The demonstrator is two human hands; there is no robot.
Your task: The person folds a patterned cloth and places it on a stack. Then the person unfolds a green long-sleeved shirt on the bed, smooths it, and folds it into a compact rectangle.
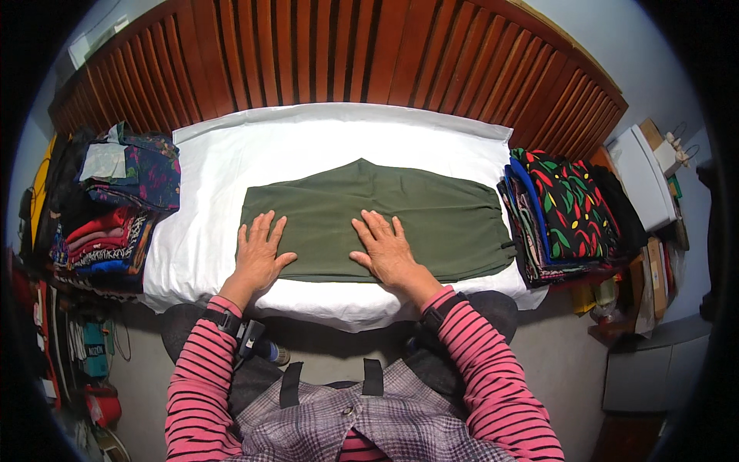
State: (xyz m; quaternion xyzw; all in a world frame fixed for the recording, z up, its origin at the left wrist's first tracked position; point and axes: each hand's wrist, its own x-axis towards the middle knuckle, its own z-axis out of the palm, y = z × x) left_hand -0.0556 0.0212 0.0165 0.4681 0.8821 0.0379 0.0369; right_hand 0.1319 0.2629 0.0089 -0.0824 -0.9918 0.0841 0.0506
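An olive-green garment [323, 225], apparently a pair of trousers folded in half, lies flat on a white cloth [213, 156]. Its right end is gathered like an elastic waistband, and a blunt peak sticks out along its far edge. My left hand [260, 251] rests palm down on the left end of the garment, fingers spread. Near its middle, my right hand [384, 248] also lies flat with the fingers apart. Neither hand grips anything. Slight creases run across the fabric right of my right hand.
Folded clothes [104, 231] are stacked at the left. Another stack, topped by a black garment with a red, green and yellow print [568, 208], stands close to the waistband end. A slatted wooden headboard [323, 52] rises behind the cloth. My knees are under the near edge.
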